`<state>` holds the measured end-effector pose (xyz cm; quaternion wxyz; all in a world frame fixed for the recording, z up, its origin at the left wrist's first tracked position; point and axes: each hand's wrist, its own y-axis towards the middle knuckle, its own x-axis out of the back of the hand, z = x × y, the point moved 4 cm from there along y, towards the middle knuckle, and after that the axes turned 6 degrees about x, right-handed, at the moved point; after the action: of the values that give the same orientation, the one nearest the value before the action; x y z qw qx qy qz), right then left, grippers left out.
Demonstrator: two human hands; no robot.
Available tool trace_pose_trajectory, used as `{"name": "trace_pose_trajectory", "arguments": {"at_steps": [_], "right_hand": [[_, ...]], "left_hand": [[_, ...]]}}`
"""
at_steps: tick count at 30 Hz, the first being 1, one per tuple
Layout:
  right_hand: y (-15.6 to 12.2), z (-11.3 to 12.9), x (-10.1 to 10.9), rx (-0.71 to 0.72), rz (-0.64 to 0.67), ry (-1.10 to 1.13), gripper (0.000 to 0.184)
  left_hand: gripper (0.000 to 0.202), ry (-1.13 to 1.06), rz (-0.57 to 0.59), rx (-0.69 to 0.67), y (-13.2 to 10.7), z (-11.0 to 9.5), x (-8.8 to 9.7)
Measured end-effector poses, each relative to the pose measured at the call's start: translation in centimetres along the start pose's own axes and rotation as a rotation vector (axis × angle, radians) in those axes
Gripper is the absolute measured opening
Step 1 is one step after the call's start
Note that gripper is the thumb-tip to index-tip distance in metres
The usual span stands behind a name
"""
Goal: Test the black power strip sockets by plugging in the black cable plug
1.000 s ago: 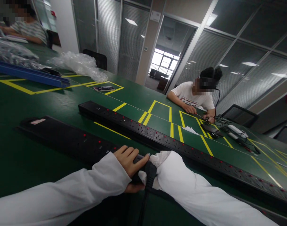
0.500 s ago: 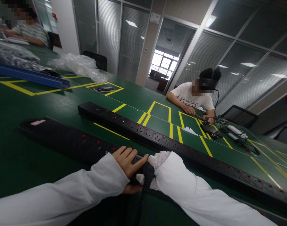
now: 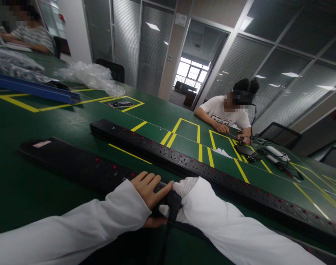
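Observation:
My left hand (image 3: pixel 151 195) is bare and wraps round the near long black power strip (image 3: pixel 74 162), fingers over its top and thumb under its front edge. My right hand (image 3: pixel 181 200), in a white dotted glove, is closed on a black plug (image 3: pixel 173 202) pressed against the same strip, with its black cord (image 3: pixel 163 243) running down toward me. Both arms are in white sleeves. A second long black power strip (image 3: pixel 201 167) with red switches lies just behind, parallel to the first.
The green table (image 3: pixel 24 191) carries yellow taped boxes. Blue rails (image 3: pixel 35 88) and crumpled clear plastic (image 3: pixel 93 75) lie at the far left. A person in a white shirt (image 3: pixel 225 116) works across the table beside cables and adapters (image 3: pixel 269 154). Another person (image 3: pixel 27 33) sits far left.

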<state>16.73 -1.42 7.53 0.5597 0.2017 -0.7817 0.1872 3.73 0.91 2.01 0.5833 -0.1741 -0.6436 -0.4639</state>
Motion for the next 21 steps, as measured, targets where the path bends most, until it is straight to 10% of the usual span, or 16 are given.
{"name": "trace_pose_trajectory", "arguments": {"at_steps": [21], "right_hand": [[0.01, -0.44, 0.21, 0.042, -0.075, 0.075, 0.032]], "left_hand": [[0.073, 0.009, -0.034, 0.015, -0.04, 0.02, -0.16]]}}
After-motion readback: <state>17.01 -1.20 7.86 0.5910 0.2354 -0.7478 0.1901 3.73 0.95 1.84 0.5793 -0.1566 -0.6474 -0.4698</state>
